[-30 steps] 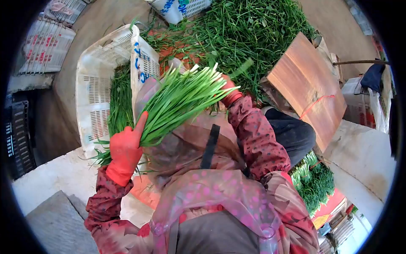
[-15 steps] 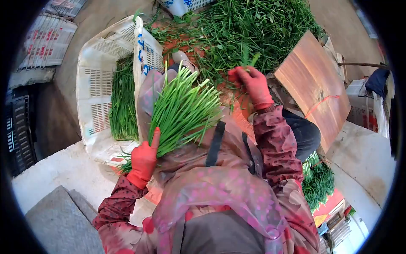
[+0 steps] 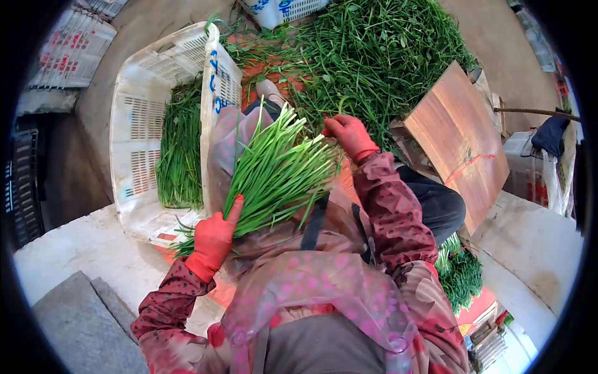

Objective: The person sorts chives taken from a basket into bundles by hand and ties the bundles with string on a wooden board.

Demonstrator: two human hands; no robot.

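Note:
A fanned bunch of garlic chives (image 3: 277,171) lies across my lap, pale stem ends pointing up and to the right. My left hand (image 3: 213,242), in a red glove, is closed around its leafy lower end, thumb extended along the leaves. My right hand (image 3: 351,136), gloved in red too, is at the right edge of the pale ends with its fingertips pinched together. Whatever sits between those fingertips is too small to make out.
A white plastic crate (image 3: 136,140) with chives (image 3: 179,156) inside stands at left. Loose greens (image 3: 380,56) are heaped ahead. At right leans a wooden board (image 3: 461,146), with more bunched chives (image 3: 462,277) below it. A second crate (image 3: 289,11) stands at the top.
My right hand has come down and left from the heap to the bunch's stem ends; the green scraps seen at its fingers before no longer show there. My left hand keeps its hold.

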